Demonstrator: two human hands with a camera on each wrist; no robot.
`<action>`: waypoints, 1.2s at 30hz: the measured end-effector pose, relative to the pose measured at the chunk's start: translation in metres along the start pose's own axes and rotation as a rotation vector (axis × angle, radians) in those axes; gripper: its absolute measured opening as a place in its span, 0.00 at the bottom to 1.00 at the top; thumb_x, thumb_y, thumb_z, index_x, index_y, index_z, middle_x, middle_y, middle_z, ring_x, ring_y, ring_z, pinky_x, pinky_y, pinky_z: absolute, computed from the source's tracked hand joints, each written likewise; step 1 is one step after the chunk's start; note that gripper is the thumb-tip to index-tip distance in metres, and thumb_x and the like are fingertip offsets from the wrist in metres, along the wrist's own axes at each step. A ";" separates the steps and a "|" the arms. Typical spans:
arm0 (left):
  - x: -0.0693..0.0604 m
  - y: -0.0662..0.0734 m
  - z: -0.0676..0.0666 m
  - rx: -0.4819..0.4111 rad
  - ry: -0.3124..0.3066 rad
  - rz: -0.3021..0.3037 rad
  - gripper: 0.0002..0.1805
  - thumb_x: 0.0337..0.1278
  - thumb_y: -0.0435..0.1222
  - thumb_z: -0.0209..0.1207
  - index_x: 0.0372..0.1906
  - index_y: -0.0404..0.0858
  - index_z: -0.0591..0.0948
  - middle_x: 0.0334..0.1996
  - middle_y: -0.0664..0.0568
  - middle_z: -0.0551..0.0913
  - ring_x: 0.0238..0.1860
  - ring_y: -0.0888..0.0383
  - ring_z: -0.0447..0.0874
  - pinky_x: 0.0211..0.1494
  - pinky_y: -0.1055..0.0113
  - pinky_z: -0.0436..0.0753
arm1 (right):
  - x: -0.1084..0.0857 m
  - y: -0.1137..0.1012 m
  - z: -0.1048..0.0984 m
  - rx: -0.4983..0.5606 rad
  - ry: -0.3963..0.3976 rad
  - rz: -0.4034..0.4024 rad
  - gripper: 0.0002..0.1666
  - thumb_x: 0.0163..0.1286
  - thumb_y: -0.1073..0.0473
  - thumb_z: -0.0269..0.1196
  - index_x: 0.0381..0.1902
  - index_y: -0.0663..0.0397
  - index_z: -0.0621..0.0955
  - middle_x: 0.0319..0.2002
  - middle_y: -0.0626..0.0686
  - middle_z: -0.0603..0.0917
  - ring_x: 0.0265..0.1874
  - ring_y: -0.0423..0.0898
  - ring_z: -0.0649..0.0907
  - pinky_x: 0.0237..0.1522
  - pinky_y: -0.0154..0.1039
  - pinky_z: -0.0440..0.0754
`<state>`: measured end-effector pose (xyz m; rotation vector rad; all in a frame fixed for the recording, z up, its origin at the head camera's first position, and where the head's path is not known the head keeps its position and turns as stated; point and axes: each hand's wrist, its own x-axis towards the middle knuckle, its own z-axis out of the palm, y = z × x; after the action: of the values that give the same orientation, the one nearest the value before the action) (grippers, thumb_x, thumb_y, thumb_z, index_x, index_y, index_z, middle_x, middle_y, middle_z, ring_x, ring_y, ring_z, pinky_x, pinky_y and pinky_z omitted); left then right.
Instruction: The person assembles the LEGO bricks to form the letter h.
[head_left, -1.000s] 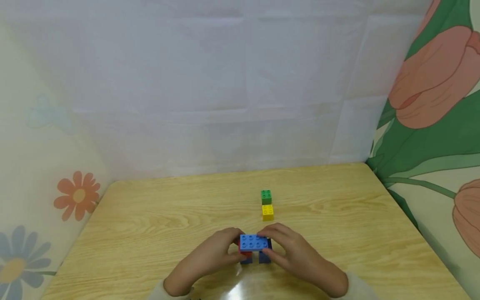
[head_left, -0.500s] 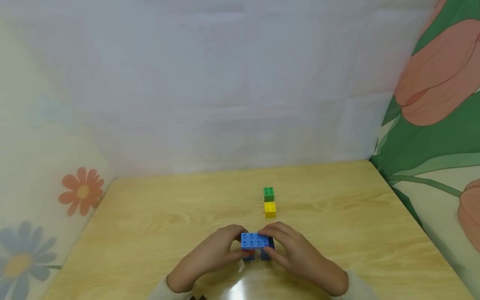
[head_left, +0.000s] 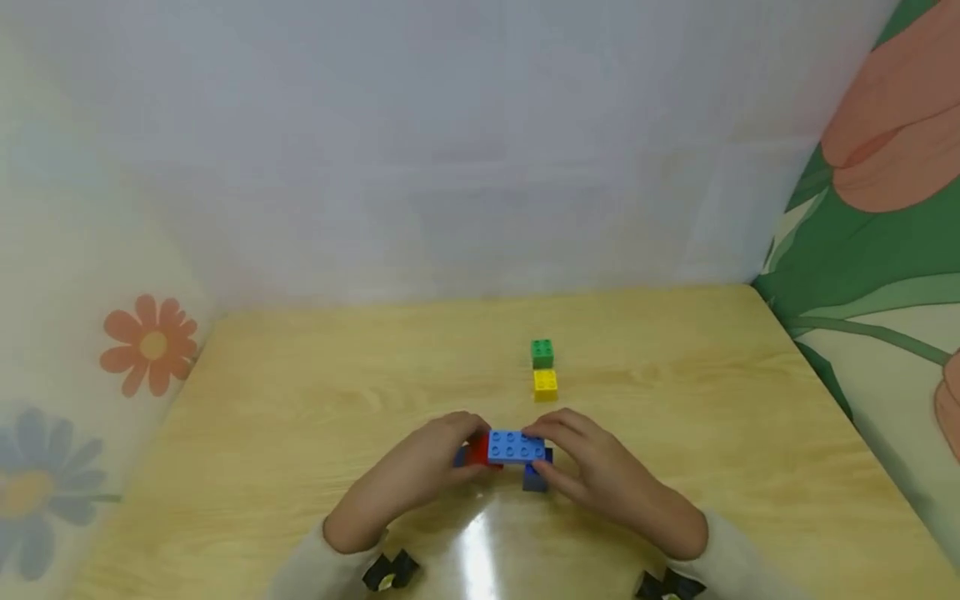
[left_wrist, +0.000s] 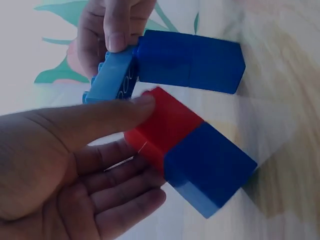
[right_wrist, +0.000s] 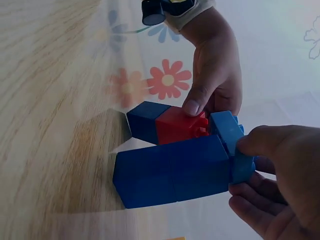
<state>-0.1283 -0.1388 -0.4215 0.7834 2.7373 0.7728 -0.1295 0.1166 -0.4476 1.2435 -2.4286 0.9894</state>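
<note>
Markings: the studs on the light-blue brick [head_left: 513,448] are too small for you to read any lettering.
Your left hand [head_left: 431,454]: it pinches the red brick [left_wrist: 172,117] between thumb and fingers.
Your right hand [head_left: 588,458]: it grasps the light-blue brick near its right end.
Left stack: the red brick sits on a dark-blue brick [left_wrist: 210,160]; you hold both tilted, and whether they touch the table [head_left: 337,392] you cannot tell.
Right stack: the light-blue brick caps the two dark-blue bricks [right_wrist: 172,172] at one end; its other end overhangs toward the red brick, hollow underside showing.
Red studs: exposed, just beside the light-blue brick in your right wrist view.
Beyond your hands: the yellow brick [head_left: 545,386] lies on the table, with the green brick [head_left: 542,354] just behind it.
In the way: from your head view, your left hand hides much of the left stack.
Around: a white cloth [head_left: 450,167] hangs behind the table; painted flowers [head_left: 152,345] are at left, large painted tulips [head_left: 900,133] at right.
At your cuffs: black fittings [head_left: 390,572].
</note>
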 end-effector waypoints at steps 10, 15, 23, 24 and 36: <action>0.002 0.004 0.006 -0.112 -0.019 0.002 0.16 0.56 0.40 0.69 0.45 0.41 0.76 0.40 0.56 0.81 0.43 0.58 0.80 0.44 0.63 0.81 | -0.003 0.000 0.000 0.052 0.002 0.010 0.21 0.69 0.56 0.65 0.59 0.49 0.77 0.54 0.46 0.77 0.53 0.42 0.78 0.53 0.34 0.79; 0.001 0.002 0.013 -0.165 -0.018 -0.005 0.16 0.58 0.40 0.67 0.45 0.41 0.74 0.43 0.52 0.82 0.48 0.53 0.83 0.48 0.63 0.82 | -0.005 -0.001 0.000 0.073 0.006 0.012 0.21 0.69 0.56 0.64 0.59 0.49 0.77 0.53 0.47 0.77 0.52 0.42 0.79 0.52 0.34 0.79; -0.002 0.002 0.019 -0.141 -0.002 0.013 0.18 0.56 0.41 0.67 0.46 0.42 0.72 0.45 0.51 0.82 0.51 0.51 0.82 0.52 0.59 0.81 | -0.007 -0.002 0.004 0.088 -0.015 0.020 0.24 0.65 0.57 0.68 0.58 0.48 0.78 0.53 0.45 0.77 0.52 0.40 0.79 0.51 0.33 0.79; -0.003 0.001 0.020 -0.144 -0.011 0.013 0.19 0.56 0.41 0.67 0.47 0.42 0.72 0.45 0.51 0.82 0.51 0.51 0.82 0.53 0.59 0.81 | -0.009 -0.003 0.006 0.091 -0.023 0.020 0.24 0.65 0.57 0.68 0.58 0.48 0.78 0.53 0.45 0.77 0.52 0.40 0.78 0.51 0.33 0.79; -0.005 0.006 0.013 -0.127 -0.092 0.047 0.18 0.58 0.45 0.67 0.47 0.46 0.72 0.43 0.58 0.83 0.44 0.61 0.82 0.46 0.66 0.81 | -0.011 -0.007 0.011 0.055 -0.005 -0.056 0.20 0.71 0.54 0.61 0.59 0.51 0.77 0.53 0.50 0.76 0.49 0.42 0.79 0.51 0.31 0.79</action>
<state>-0.1174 -0.1316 -0.4292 0.8370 2.5689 0.8875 -0.1163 0.1131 -0.4579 1.3253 -2.3720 1.0448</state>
